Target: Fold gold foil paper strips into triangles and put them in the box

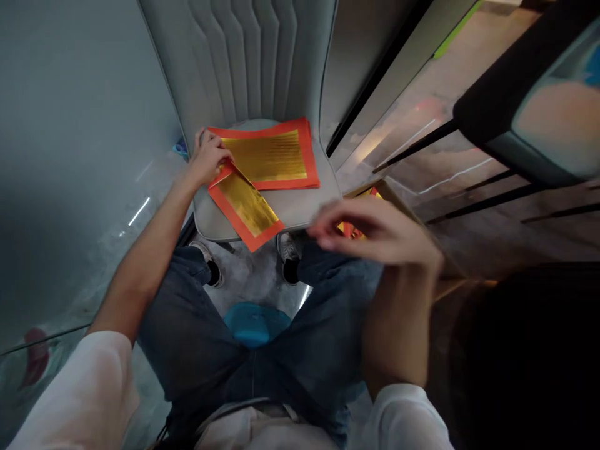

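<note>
My left hand (209, 156) grips one end of a folded sheet of joss paper (248, 203), gold foil in the middle with an orange-red border. The sheet slants toward me, its lower corner past the front edge of the chair seat (300, 203). Behind it a flat stack of the same joss paper (267, 156) lies on the seat, partly under my left hand. To the right of the seat my right hand (375, 228) is in the air, blurred by motion. Its fingers are loosely curled, with a gap between thumb and fingers and nothing visible in them.
Below my right hand a box (403, 203) holds more red and gold paper, mostly hidden. The chair's grey backrest (248, 56) rises behind the stack. A smooth panel (79, 156) stands left. Another chair (529, 106) is at right, and a blue stool (257, 324) is beneath me.
</note>
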A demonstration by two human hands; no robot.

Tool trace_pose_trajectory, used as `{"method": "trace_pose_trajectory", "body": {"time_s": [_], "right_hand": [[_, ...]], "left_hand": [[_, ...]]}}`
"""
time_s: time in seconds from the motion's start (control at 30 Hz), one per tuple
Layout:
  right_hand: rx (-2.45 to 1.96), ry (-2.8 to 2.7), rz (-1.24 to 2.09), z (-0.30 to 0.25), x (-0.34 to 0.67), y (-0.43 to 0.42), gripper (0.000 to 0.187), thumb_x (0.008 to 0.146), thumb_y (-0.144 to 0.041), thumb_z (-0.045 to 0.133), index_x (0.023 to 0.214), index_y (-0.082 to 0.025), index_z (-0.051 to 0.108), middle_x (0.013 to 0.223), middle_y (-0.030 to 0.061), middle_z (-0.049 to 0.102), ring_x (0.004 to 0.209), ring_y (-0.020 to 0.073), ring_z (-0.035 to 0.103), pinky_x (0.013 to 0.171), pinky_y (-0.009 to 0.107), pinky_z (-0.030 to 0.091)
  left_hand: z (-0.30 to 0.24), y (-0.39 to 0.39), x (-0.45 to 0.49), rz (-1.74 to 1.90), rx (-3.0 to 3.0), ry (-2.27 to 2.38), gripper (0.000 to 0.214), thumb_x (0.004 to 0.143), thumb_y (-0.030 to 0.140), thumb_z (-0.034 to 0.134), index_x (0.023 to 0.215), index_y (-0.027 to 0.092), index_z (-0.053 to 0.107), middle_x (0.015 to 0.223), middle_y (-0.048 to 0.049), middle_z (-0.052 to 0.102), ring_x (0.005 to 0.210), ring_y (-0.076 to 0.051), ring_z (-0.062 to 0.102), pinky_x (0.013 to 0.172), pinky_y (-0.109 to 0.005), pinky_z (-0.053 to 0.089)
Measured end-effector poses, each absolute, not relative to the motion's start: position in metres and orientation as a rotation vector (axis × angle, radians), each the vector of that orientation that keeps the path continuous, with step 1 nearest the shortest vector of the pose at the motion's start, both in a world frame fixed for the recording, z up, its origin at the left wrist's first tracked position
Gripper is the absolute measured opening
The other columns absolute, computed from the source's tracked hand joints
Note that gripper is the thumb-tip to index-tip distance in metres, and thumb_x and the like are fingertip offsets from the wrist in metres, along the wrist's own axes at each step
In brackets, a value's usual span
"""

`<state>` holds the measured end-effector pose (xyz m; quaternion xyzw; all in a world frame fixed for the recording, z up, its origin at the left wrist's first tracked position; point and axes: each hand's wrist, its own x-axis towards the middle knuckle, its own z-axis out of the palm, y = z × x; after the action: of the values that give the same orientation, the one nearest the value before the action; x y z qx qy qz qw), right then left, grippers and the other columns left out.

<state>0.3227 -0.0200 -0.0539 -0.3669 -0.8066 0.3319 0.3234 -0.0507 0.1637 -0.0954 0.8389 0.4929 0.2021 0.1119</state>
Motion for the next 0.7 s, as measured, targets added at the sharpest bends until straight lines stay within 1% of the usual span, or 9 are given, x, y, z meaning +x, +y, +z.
{"method": "trace_pose_trajectory", "body": {"time_s": [0.07,0.13,0.2,0.27,0.33,0.43,0.53,0.6,0.7], "right_hand": [[-1.027,-2.247,0.849,-0.069,0.314,-0.002,0.03,0.1,-0.027,0.071,0.13,-0.025,0.072,0.114,0.0091,0.072,0.089,0.0211,0.069,0.08,0.035,0.058],[-1.075,-2.427,0.806,-0.093,0.3,0.014,0.047,0.093,-0.013,0.067,0.139,-0.024,0.068,0.125,0.0121,0.066,0.095,0.0223,0.068,0.085,0.037,0.059],[-1.041,-2.597,0.756,-0.118,0.287,0.023,0.069,0.085,-0.008,0.072,0.151,-0.023,0.06,0.134,0.0147,0.06,0.103,0.0249,0.068,0.093,0.039,0.059],[-1.043,-2.677,0.623,-0.137,0.276,0.023,0.077,0.083,-0.01,0.077,0.155,-0.024,0.054,0.138,0.0162,0.056,0.107,0.0284,0.067,0.095,0.043,0.058],[-1.083,-2.67,0.496,-0.145,0.267,0.019,0.071,0.087,-0.015,0.077,0.153,-0.023,0.053,0.135,0.0165,0.056,0.106,0.03,0.066,0.094,0.045,0.057],[-1.115,-2.593,0.388,-0.148,0.253,0.013,0.051,0.096,-0.022,0.072,0.144,-0.02,0.055,0.128,0.0164,0.057,0.103,0.0304,0.063,0.09,0.045,0.056],[-0.99,-2.635,0.315,-0.15,0.239,0.009,0.033,0.104,-0.028,0.065,0.137,-0.022,0.061,0.12,0.0145,0.06,0.101,0.0291,0.06,0.089,0.043,0.052],[-0.882,-2.693,0.248,-0.153,0.229,0.007,0.024,0.109,-0.031,0.059,0.13,-0.023,0.068,0.115,0.0131,0.061,0.1,0.0276,0.058,0.089,0.041,0.047],[-0.814,-2.701,0.142,-0.158,0.216,0.004,0.029,0.114,-0.036,0.049,0.117,-0.023,0.075,0.114,0.0134,0.063,0.104,0.0275,0.056,0.088,0.04,0.042]], "left_hand": [[-0.098,0.174,-0.03,0.638,2.478,1.298,0.015,0.088,0.007,0.073,0.099,0.017,0.074,0.114,-0.0072,0.066,0.137,-0.027,0.045,0.135,-0.061,0.01],[-0.104,0.181,-0.01,0.636,2.532,1.189,0.018,0.084,0.003,0.07,0.091,0.019,0.075,0.12,-0.0083,0.065,0.142,-0.03,0.046,0.136,-0.061,0.01],[-0.113,0.185,0.005,0.675,2.566,1.109,0.019,0.085,0.005,0.067,0.086,0.022,0.075,0.125,-0.0098,0.064,0.145,-0.033,0.045,0.136,-0.062,0.01],[-0.124,0.186,0.017,0.718,2.564,1.07,0.015,0.089,0.011,0.066,0.091,0.021,0.077,0.129,-0.012,0.063,0.147,-0.035,0.044,0.134,-0.067,0.011],[-0.134,0.183,0.026,0.749,2.538,1.036,0.013,0.092,0.02,0.068,0.102,0.021,0.077,0.132,-0.0138,0.063,0.148,-0.037,0.044,0.132,-0.07,0.014],[-0.142,0.173,0.036,0.775,2.51,1.034,0.019,0.095,0.029,0.07,0.111,0.022,0.076,0.137,-0.015,0.063,0.149,-0.037,0.044,0.131,-0.068,0.02],[-0.138,0.153,0.037,0.784,2.503,1.132,0.019,0.098,0.03,0.068,0.113,0.022,0.075,0.139,-0.0144,0.063,0.148,-0.036,0.046,0.129,-0.065,0.024],[-0.131,0.134,0.026,0.789,2.504,1.246,0.02,0.102,0.029,0.063,0.114,0.021,0.076,0.139,-0.0133,0.064,0.146,-0.033,0.047,0.127,-0.061,0.028],[-0.121,0.095,-0.005,0.872,2.461,1.385,0.027,0.108,0.029,0.053,0.118,0.02,0.076,0.129,-0.0104,0.066,0.138,-0.028,0.051,0.122,-0.054,0.036]]}}
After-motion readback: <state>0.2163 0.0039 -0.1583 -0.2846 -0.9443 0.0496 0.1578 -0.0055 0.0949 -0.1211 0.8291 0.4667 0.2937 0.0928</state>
